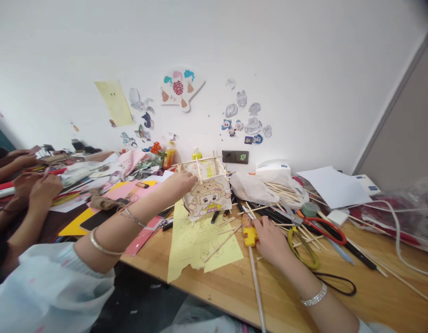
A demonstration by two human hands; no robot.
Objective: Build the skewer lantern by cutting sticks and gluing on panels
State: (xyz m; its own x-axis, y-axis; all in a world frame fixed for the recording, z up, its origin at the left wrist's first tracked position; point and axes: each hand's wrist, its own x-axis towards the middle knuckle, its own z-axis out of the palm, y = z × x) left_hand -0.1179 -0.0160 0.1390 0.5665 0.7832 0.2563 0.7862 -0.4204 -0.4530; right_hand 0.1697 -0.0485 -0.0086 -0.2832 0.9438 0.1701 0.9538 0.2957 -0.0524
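My left hand [181, 181] is closed on the upper left edge of a small paper lantern [207, 194], a box of thin wooden sticks with a cartoon girl drawn on its front panel. The lantern stands tilted on the wooden table [234, 286], over a yellow sheet [195, 247] with a faint drawing. My right hand [271, 240] rests on the table to the lantern's right, fingers curled round a yellow glue gun [250, 235] whose glue stick [257, 289] trails toward me. Loose wooden sticks [222, 243] lie between the two hands.
Red-handled scissors [325, 229], green-handled scissors [304, 252], pens, several sticks and a white cable [397, 240] crowd the right. A tissue pack [272, 169] and white paper [333, 187] lie by the wall. Other people's hands [40, 189] work at the left among coloured paper.
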